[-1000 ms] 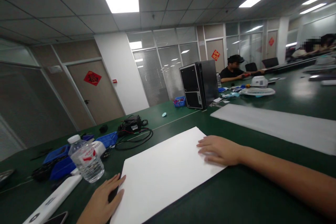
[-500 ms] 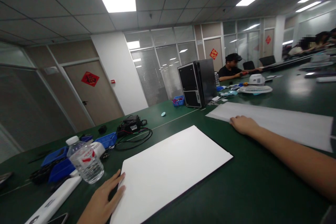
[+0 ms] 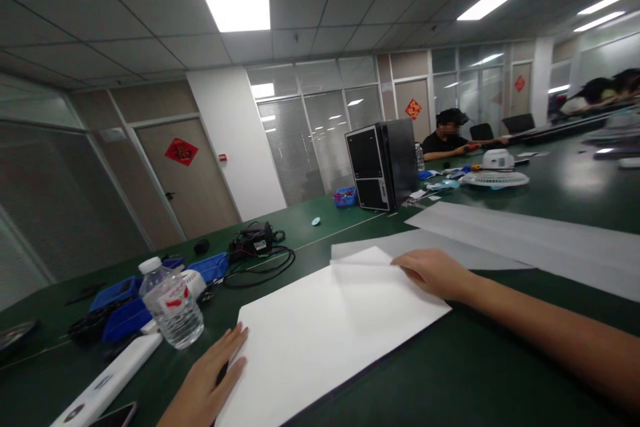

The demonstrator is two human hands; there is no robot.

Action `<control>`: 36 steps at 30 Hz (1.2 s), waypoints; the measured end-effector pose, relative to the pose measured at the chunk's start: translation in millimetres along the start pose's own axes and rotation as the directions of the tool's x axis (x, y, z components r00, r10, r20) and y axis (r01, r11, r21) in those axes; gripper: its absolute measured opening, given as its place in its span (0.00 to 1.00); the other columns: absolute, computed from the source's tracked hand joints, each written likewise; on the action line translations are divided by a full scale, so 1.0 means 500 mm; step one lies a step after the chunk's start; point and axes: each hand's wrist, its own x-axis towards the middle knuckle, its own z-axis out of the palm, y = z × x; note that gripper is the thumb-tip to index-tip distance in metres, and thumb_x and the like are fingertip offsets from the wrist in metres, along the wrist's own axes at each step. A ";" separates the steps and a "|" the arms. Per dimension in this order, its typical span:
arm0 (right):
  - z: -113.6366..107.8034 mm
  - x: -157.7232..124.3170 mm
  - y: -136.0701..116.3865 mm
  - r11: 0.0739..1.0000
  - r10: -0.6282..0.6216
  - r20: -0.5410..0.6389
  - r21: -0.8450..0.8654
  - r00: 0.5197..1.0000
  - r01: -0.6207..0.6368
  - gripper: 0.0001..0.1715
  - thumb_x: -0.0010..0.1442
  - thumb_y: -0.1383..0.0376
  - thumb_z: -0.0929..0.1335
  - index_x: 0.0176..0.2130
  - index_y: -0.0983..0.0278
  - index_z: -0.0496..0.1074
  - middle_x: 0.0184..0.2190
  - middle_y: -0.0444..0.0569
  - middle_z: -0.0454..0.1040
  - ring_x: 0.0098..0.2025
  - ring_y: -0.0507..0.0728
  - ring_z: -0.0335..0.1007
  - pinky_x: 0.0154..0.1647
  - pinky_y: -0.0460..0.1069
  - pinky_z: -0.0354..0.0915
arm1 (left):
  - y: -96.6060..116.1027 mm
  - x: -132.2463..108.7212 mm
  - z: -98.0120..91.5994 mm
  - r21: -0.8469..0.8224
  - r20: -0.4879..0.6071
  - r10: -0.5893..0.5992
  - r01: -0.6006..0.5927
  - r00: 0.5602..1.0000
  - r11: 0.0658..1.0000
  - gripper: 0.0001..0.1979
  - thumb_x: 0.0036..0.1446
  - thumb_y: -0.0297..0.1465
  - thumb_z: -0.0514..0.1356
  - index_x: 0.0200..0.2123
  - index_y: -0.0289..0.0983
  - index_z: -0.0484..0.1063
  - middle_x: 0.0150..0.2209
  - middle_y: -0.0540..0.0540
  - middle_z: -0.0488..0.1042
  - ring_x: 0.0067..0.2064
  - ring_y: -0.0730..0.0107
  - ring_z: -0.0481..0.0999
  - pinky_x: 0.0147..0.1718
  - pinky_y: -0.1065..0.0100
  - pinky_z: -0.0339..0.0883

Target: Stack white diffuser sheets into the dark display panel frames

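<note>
A white board (image 3: 320,340) lies flat on the green table (image 3: 475,373) in front of me. My left hand (image 3: 210,380) rests open on its near left corner, fingers flat. My right hand (image 3: 435,273) is closed on the edge of a thin translucent sheet (image 3: 430,243), which it holds over the board's far corner. That sheet trails back to the right toward a stack of similar sheets (image 3: 540,237).
A water bottle (image 3: 170,303) stands left of the board, by blue trays (image 3: 125,303), a white bar-shaped device (image 3: 107,383) and a phone (image 3: 113,417). Black cables and a charger (image 3: 255,243) lie behind. A black PC tower (image 3: 383,163), a white fan (image 3: 495,173) and a seated person (image 3: 450,137) are farther back.
My right hand went from the board's far corner to the sheet stack at right, then came back dragging one thin sheet onto the board. My left hand stayed put.
</note>
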 end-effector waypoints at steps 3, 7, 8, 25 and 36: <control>-0.003 -0.001 -0.045 0.936 -0.200 0.042 0.305 0.979 0.178 0.21 0.68 0.56 0.61 0.54 0.58 0.74 0.49 0.51 0.78 0.49 0.59 0.74 0.52 0.56 0.66 | -0.005 0.002 0.004 0.015 0.021 -0.006 0.006 1.000 1.000 0.25 0.63 0.45 0.54 0.62 0.47 0.68 0.66 0.51 0.63 0.67 0.52 0.62 0.64 0.48 0.54; 0.004 0.002 -0.046 0.900 -0.097 -0.014 0.426 0.995 0.094 0.25 0.68 0.50 0.61 0.53 0.59 0.75 0.52 0.52 0.77 0.53 0.60 0.72 0.57 0.57 0.64 | -0.019 0.002 0.013 0.047 0.012 -0.039 0.038 0.999 0.998 0.27 0.63 0.45 0.54 0.63 0.46 0.66 0.68 0.48 0.59 0.68 0.51 0.60 0.64 0.46 0.54; 0.007 0.003 -0.038 0.929 -0.027 -0.023 0.369 0.999 0.034 0.26 0.68 0.50 0.60 0.52 0.60 0.76 0.52 0.54 0.77 0.53 0.61 0.71 0.57 0.58 0.63 | -0.022 0.001 0.016 0.054 0.001 -0.051 0.051 0.999 0.997 0.27 0.63 0.45 0.54 0.64 0.46 0.65 0.69 0.47 0.57 0.68 0.50 0.59 0.64 0.46 0.54; 0.023 0.007 -0.032 0.960 -0.044 0.033 0.279 0.998 0.033 0.22 0.67 0.55 0.62 0.46 0.63 0.79 0.48 0.54 0.79 0.50 0.61 0.74 0.54 0.57 0.65 | -0.028 0.003 0.018 0.014 0.003 -0.047 0.047 0.999 0.999 0.30 0.64 0.47 0.51 0.64 0.39 0.65 0.65 0.46 0.65 0.67 0.53 0.62 0.65 0.48 0.54; 0.053 0.017 0.019 0.986 0.086 0.022 0.144 0.996 -0.088 0.26 0.68 0.50 0.59 0.54 0.57 0.75 0.55 0.47 0.75 0.58 0.59 0.69 0.60 0.54 0.63 | -0.046 0.008 0.032 0.096 -0.029 -0.049 0.052 0.998 0.994 0.30 0.62 0.48 0.53 0.61 0.40 0.69 0.63 0.45 0.68 0.65 0.52 0.66 0.64 0.49 0.56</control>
